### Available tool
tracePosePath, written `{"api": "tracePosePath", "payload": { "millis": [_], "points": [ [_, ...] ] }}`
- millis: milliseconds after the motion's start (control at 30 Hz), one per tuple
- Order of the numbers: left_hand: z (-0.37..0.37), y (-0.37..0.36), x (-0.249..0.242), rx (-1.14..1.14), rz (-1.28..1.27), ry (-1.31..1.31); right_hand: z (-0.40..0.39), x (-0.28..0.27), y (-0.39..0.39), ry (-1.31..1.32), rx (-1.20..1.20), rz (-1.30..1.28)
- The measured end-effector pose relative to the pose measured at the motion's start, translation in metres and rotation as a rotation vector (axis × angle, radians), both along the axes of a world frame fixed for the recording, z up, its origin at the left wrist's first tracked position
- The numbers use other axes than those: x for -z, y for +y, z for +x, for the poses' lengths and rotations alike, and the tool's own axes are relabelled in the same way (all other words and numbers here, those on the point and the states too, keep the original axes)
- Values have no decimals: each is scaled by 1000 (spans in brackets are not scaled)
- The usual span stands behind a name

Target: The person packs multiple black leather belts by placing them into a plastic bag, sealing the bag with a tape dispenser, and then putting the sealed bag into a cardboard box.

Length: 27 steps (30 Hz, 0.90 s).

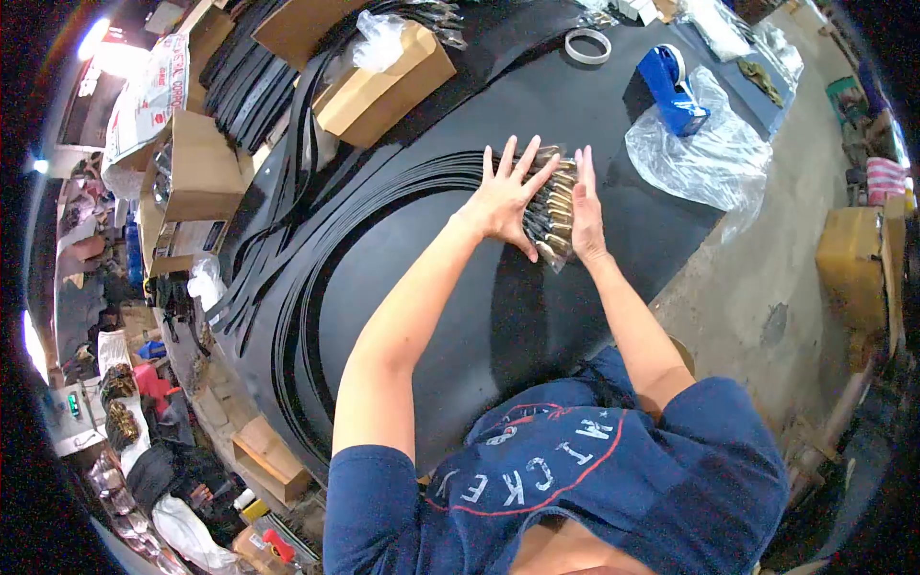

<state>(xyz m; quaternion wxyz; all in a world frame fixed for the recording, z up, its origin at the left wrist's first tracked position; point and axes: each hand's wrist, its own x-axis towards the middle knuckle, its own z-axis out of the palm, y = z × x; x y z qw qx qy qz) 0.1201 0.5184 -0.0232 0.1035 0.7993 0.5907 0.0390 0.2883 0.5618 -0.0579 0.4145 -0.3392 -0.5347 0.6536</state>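
A bundle of long black belts [369, 201] lies in a curve over the black tabletop [422, 316]. Their gold-coloured metal buckle ends [553, 216] are gathered side by side, with clear plastic around them. My left hand [505, 198] rests on the belts just left of the buckles, fingers spread, the thumb near the lower end of the row. Along the right side of the buckle ends stands my right hand [587, 213], its fingers straight and its palm turned toward them. Both hands touch the bundle from opposite sides without closing around it.
A blue tape dispenser [671, 91] and a clear plastic sheet [704, 153] lie at the right, with a white tape roll [587, 46] at the back. A cardboard box [388, 81] and more black straps [244, 86] occupy the back left. Another open carton [196, 192] stands beyond the left edge.
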Motion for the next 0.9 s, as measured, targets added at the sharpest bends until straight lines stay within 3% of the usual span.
{"api": "tracePosePath", "payload": {
  "millis": [67,200,267,400,467,500,600,667,800,900],
  "points": [
    [0,3,1,27,42,-59,3,14,0,-153,-43,259],
    [1,4,2,68,42,-64,6,8,11,-179,-182,261],
    [-5,4,9,85,90,-192,3,14,15,-114,-193,255],
    [-11,0,16,57,129,-263,7,-21,9,-268,-133,330],
    [-12,0,20,55,173,-283,10,-38,5,-756,-352,894],
    [-13,1,19,58,129,-267,10,-37,1,-762,-423,941],
    [-14,2,16,51,55,-260,12,-38,-6,-943,-523,1029],
    [-14,0,15,39,57,-245,13,-29,5,-922,-347,1073],
    [-5,-2,7,-8,31,3,18,-24,23,-914,-377,994],
    [-10,0,8,5,33,-65,20,-21,18,-903,-323,920]
  ]
}}
